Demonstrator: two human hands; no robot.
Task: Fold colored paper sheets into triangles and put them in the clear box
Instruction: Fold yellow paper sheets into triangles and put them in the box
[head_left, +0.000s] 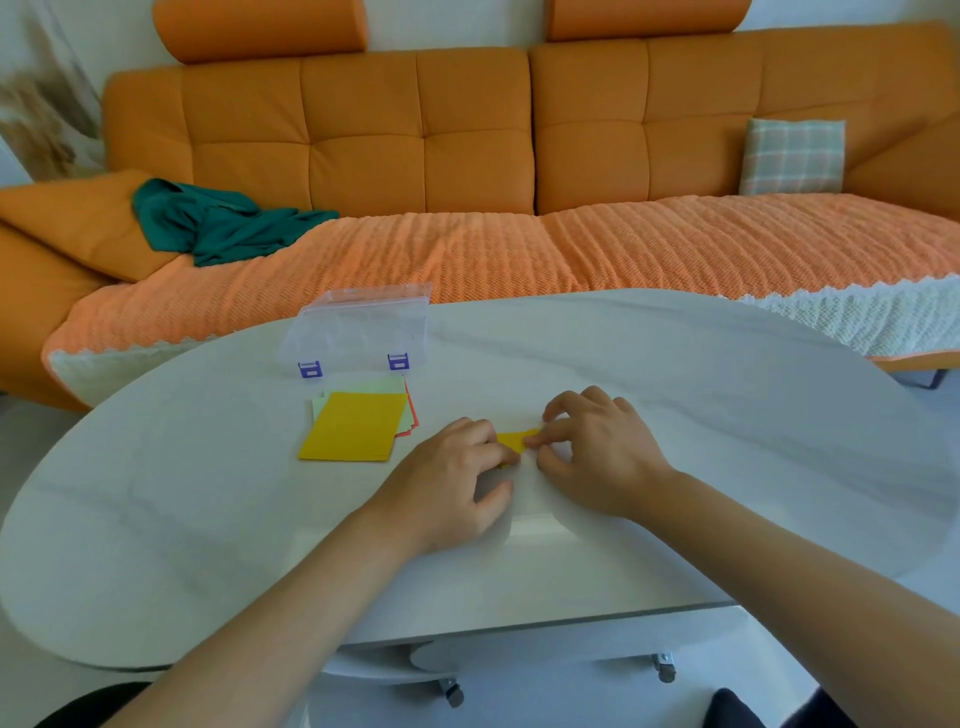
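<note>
We're mid-fold on a yellow sheet (514, 439) right now, looks like one of the later creases since what's left showing is a small strip peeking out between our hands. It sits flat on the white table (675, 395), just right of the paper stack (353, 426), which has another yellow sheet on top and pale green and red edges sticking out underneath.

Left hand (452, 478) is palm-down with the fingers curled over the left end of the paper, pinning it to the table. Right hand (597, 447) is arched up a bit, thumb and forefinger pinching the right end where the fold is. Both forearms come in low from the near edge of the table.

The clear box (358, 325) with the purple latches is farther back, just behind the stack, and we can't really tell if anything's inside yet.

Next up is probably running a finger along the crease to sharpen it, then checking it's actually a triangle before reaching over the stack to drop it in. Tiny paper, so easy to let it spring open.
</note>
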